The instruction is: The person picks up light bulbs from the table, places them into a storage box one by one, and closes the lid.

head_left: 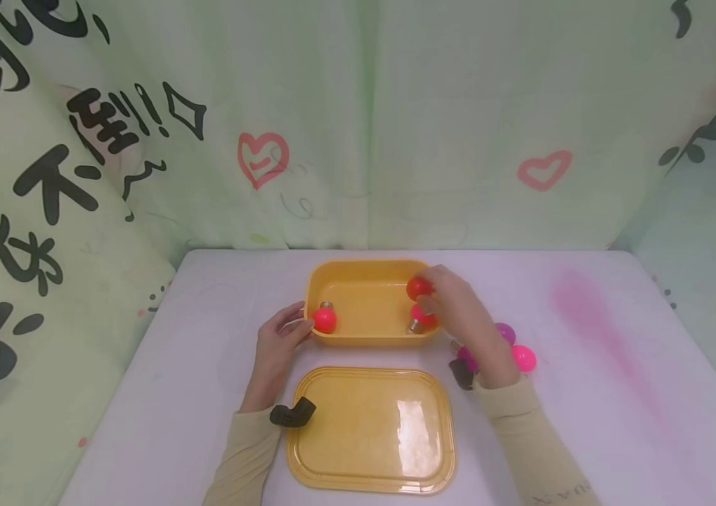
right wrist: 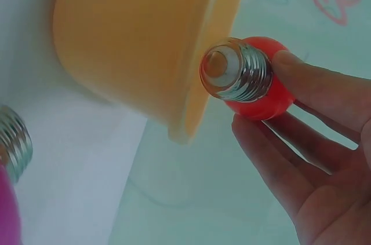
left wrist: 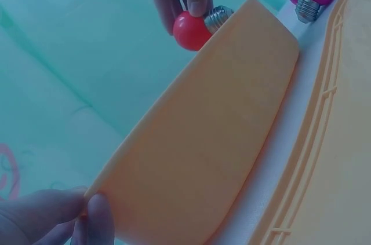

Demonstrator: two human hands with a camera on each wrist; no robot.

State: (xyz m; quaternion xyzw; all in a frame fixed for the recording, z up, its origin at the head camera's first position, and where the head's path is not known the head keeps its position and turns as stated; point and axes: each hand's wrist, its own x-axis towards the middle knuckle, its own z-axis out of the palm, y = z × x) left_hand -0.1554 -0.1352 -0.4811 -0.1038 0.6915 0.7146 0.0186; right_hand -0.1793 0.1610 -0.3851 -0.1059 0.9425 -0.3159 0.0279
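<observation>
Between its thumb and fingers, my right hand (head_left: pixel 459 302) pinches a red light bulb (right wrist: pixel 264 103) with a silver screw base, held at the right end of a yellow plastic box (head_left: pixel 364 340). The left wrist view shows this bulb at the box's rim. My left hand (head_left: pixel 277 348) grips the rim at the opposite end, thumb and fingers on either side of the wall. Inside the box, a pinkish-red bulb (head_left: pixel 324 320) lies at the left. At the right end is more red and pink bulb glass (head_left: pixel 424 315), partly behind the right hand; I cannot tell how many bulbs.
A yellow lid (head_left: pixel 358 436) lies on the white table in front of the box. Right of the box, partly behind the right forearm, are purple bulbs (head_left: pixel 506 333) and a pink bulb (head_left: pixel 525 358). A pale green curtain (head_left: pixel 446 126) hangs behind the table.
</observation>
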